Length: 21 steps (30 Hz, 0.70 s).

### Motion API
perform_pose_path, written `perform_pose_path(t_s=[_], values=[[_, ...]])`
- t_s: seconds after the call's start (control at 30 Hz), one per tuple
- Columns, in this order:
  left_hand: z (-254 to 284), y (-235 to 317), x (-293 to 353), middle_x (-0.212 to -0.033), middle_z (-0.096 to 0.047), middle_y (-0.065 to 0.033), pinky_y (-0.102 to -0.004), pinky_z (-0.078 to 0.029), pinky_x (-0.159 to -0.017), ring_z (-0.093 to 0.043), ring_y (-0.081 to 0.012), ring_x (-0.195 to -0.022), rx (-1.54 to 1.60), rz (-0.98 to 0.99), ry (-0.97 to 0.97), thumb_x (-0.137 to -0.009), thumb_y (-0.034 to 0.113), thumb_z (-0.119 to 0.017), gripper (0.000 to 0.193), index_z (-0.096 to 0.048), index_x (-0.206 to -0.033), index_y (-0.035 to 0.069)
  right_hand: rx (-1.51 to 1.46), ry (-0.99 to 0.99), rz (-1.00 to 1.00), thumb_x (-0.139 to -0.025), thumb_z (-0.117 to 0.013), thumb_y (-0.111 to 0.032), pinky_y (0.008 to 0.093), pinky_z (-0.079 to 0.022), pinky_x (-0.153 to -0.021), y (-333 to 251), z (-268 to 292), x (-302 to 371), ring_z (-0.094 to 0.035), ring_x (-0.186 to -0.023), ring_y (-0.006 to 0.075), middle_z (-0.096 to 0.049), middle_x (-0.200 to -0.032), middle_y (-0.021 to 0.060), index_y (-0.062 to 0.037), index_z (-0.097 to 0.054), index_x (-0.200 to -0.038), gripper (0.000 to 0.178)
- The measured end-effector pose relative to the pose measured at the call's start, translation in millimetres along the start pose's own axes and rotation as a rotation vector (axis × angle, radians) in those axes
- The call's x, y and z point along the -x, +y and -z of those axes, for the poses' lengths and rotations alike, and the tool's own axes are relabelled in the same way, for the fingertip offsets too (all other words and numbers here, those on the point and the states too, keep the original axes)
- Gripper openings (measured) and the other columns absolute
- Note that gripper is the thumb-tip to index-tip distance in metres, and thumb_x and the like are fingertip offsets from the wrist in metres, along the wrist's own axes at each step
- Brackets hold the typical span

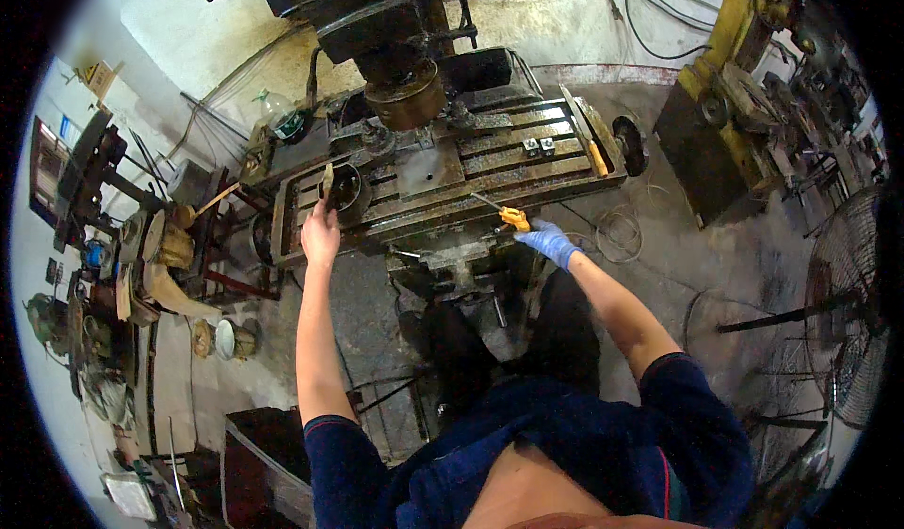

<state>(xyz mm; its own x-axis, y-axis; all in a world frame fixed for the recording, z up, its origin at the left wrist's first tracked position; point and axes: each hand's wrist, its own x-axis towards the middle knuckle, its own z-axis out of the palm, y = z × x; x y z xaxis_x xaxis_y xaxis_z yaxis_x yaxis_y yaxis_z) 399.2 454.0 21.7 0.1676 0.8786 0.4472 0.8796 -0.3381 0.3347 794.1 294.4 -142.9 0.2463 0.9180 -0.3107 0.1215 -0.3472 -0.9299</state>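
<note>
Two hands, one bare and one in a blue glove, reach toward one large, dark machine (pixel 377 30) in a workshop. The bare left hand (pixel 321 234) is closed on one pale, flat tool, apparently a brush (pixel 328 181), at the left side of one dark round pot; whether the two touch cannot be told. The gloved right hand (pixel 546 238) is wrapped around one yellow-orange air gun (pixel 513 216), its thin nozzle pointing up and left by the front edge of the machine's slotted table (pixel 490 160).

One standing fan (pixel 843 308) is at far right. One flat metal block (pixel 428 171) lies at the middle of the table, with the pot (pixel 370 193) to its left. One clear bottle (pixel 282 115) with a green label stands behind, at left. Near the table's right end lies one long file-like tool (pixel 576 120) with an orange handle (pixel 599 159), and to its left, side by side, two small bright metal pieces (pixel 540 147).
</note>
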Motion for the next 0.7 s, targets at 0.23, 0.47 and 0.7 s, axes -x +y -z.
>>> perform_pose_path(t_s=[0.23, 0.47, 0.7], values=[[25, -22, 9, -0.079, -0.061, -0.0191, -0.0413, -0.046, -0.065, -0.06, -0.0339, -0.074, 0.057, 0.067, 0.033, -0.083, 0.026, -0.056, 0.034, -0.056, -0.109, 0.003, 0.209, 0.218, 0.121, -0.068, -0.075, -0.025, 0.0319, -0.045, -0.075, -30, -39, 33, -0.056, -0.079, 0.0177, -0.062, -0.09, 0.0098, 0.0073, -0.053, -0.104, 0.054], [46, -41, -2, -0.079, -0.063, -0.0171, -0.0378, -0.046, -0.067, -0.061, -0.0314, -0.076, 0.243, 0.18, 0.012, -0.084, 0.029, -0.055, 0.035, -0.057, -0.106, 0.002, 0.658, 0.467, 0.677, -0.07, -0.069, -0.031, 0.0368, -0.044, -0.083, -145, 8, 91, -0.056, -0.097, 0.0321, -0.056, -0.105, 0.0213, -0.0013, -0.051, -0.111, 0.054], [76, -8, 12, -0.078, -0.062, -0.0183, -0.0372, -0.045, -0.065, -0.061, -0.0315, -0.073, 0.351, 0.167, 0.048, -0.083, 0.024, -0.055, 0.029, -0.059, -0.101, 0.002, 1.36, -0.001, 0.177, -0.073, -0.054, -0.051, 0.0392, -0.049, -0.073, -216, -48, 65, -0.062, -0.082, 0.0322, -0.063, -0.086, 0.0196, -0.0031, -0.065, -0.083, 0.05]])
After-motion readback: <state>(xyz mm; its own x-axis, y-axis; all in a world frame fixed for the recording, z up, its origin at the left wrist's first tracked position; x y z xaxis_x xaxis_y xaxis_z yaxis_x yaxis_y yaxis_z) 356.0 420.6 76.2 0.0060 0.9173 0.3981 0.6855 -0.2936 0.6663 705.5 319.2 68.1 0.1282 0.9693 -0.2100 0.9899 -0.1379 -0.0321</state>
